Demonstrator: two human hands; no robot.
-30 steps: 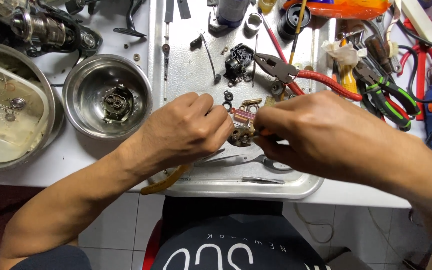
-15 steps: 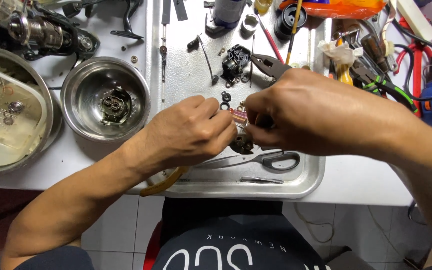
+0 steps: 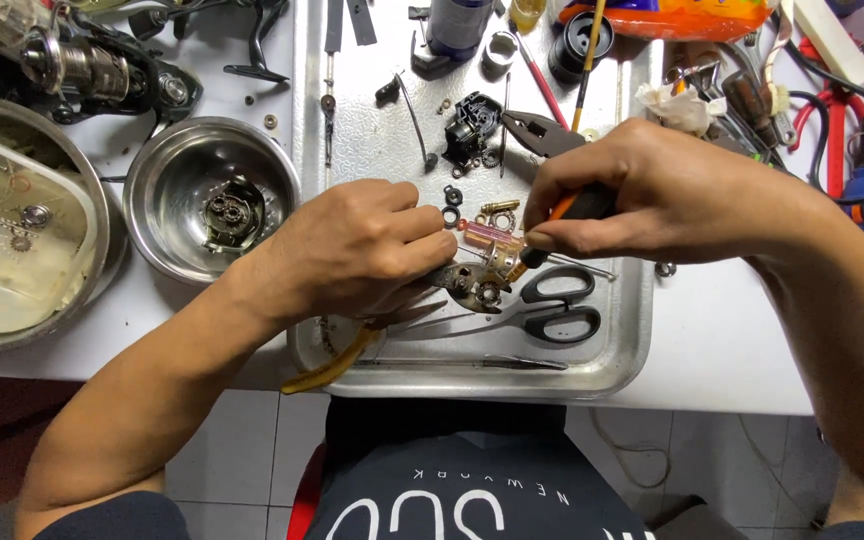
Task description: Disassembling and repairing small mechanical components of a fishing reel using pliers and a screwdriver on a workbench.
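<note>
Left hand [image 3: 362,250] closed around a small metal reel part [image 3: 477,285], pinching it between thumb and fingertips just above the steel tray [image 3: 622,350]. The part juts rightward out of the left fist, toward the right hand [image 3: 652,195]; a short pink and brass piece [image 3: 487,238] sits at its top, lying roughly left to right.

Right hand closed on an orange-and-black handled tool [image 3: 577,207], likely a small screwdriver. Handle runs from upper right down to lower left; its tip is hidden where it meets the part, at about the brass end. So the tool's axis points down and left into the part, while the part's own axis lies across it.

Both hands touch the work. The left is the holder, wrist low and forearm coming in from lower left. The right comes in from the right edge, knuckles up, wrist arched above the tray.

Just below the part, black-handled scissors [image 3: 552,305] lie flat in the tray, close but apart. Small washers and rings [image 3: 452,205] are scattered just above. Pliers [image 3: 542,130] lie further up the tray. A steel bowl [image 3: 152,200] with a gear assembly sits on the desk [image 3: 712,340], left of the tray.
</note>
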